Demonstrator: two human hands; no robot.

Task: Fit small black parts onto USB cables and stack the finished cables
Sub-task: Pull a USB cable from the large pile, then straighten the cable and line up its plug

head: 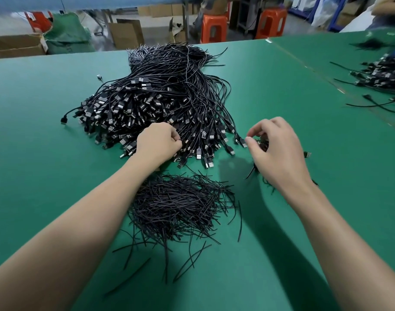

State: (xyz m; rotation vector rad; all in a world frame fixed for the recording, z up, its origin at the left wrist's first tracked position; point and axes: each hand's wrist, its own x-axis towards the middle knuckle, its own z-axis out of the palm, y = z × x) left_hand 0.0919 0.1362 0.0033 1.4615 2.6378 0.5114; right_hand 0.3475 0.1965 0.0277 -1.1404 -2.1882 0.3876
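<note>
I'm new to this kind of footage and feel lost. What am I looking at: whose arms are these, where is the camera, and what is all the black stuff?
There is no machine here. A person works with bare hands, and the one camera sits on their head, looking forward and down. The green table carries a big pile of USB cables, with the plugs towards the person. Nearer lies a heap of thin black strands. The left hand has its fingers curled into the pile's edge; whether it grips a cable is unclear. The right hand hovers over a small dark heap, thumb and forefinger slightly apart, holding nothing visible. Another cable pile lies far right.
</note>
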